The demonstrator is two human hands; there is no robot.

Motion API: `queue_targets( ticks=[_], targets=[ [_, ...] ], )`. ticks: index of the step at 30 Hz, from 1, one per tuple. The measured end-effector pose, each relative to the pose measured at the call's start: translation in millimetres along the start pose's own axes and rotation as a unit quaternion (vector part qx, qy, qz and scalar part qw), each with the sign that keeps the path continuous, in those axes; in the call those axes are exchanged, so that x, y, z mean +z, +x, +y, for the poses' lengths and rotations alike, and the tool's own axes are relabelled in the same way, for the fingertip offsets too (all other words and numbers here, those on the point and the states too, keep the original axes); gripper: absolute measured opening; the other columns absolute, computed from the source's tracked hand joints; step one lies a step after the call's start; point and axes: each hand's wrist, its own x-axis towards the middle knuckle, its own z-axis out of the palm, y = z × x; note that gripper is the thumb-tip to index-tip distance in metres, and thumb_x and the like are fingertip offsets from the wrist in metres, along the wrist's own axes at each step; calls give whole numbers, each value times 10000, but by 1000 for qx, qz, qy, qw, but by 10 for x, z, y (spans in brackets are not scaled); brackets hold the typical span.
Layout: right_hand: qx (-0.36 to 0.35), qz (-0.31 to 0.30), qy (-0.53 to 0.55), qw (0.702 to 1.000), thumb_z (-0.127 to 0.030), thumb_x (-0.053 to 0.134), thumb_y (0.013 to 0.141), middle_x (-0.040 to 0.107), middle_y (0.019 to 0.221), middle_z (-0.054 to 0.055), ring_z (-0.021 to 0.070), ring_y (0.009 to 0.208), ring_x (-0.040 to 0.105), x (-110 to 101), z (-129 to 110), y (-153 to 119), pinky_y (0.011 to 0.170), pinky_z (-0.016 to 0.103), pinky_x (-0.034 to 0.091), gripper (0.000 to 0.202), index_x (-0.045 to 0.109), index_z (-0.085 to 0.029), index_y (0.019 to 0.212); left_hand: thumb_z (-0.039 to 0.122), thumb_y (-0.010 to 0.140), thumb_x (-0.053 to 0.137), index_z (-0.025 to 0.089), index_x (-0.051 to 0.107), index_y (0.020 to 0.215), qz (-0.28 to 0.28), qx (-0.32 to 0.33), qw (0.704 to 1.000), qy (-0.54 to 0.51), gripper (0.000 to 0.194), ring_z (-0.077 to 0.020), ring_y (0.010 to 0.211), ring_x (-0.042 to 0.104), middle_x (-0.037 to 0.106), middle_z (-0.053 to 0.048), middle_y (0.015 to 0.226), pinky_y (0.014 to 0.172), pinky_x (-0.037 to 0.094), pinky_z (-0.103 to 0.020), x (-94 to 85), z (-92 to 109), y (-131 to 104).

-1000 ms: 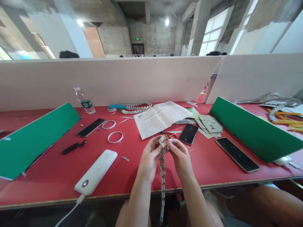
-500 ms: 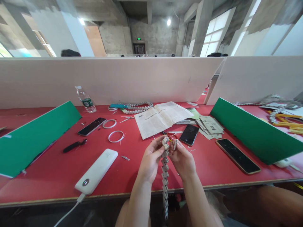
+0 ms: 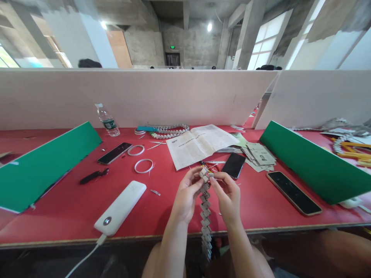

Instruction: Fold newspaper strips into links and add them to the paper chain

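Note:
Between my hands a zigzag chain of folded paper [image 3: 205, 216], grey-white with print, hangs down past the table's front edge. My left hand [image 3: 187, 195] is closed, pinching the chain's top end between thumb and fingers. A small folded paper strip [image 3: 211, 175] sits in the fingertips of my right hand [image 3: 227, 193], which is closed on it right beside the chain's top. Whether the strip touches the chain's top link I cannot tell. Behind my hands lie pliers with red and yellow handles [image 3: 213, 168], partly covered by my fingers.
An open newspaper [image 3: 199, 144], a black phone [image 3: 233, 166], and paper slips [image 3: 261, 154] lie beyond my hands. To the left are a white power bank [image 3: 121, 208], white rings [image 3: 144, 166] and a water bottle [image 3: 108, 122]. Green boards [image 3: 313, 166] flank the red table [image 3: 162, 216].
My right hand has turned and moved its paper strip left, against or close to the chain's top. The hanging chain has swung slightly right. The view has shifted a little.

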Motion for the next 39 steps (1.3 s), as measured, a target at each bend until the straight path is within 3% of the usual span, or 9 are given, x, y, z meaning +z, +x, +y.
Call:
queue_targets(
  ticks=[21, 30, 39],
  targets=[
    [59, -50, 26, 997, -275, 572, 821, 589, 742, 11, 140, 691, 547, -74, -48, 36, 620, 252, 473, 117, 590, -189, 745, 181, 707, 658, 183, 639, 1007, 6, -1, 997, 75, 301, -191, 960, 597, 655, -69, 997, 800, 461, -269, 23, 50, -28],
    [31, -25, -9, 999, -266, 560, 836, 550, 716, -3, 132, 682, 541, -74, -25, 11, 607, 241, 475, 144, 537, -189, 717, 204, 729, 644, 192, 630, 1041, -14, -5, 994, 105, 313, -166, 910, 593, 645, -66, 1006, 752, 466, -244, 18, 30, -37],
    [7, -6, -22, 1000, -251, 557, 834, 525, 701, -15, 125, 663, 521, -51, 11, 6, 578, 228, 438, 135, 534, -191, 716, 193, 702, 667, 170, 620, 1023, 6, -16, 996, 89, 326, -160, 869, 592, 631, -63, 951, 746, 482, -256, 21, 11, -10]
  ],
)
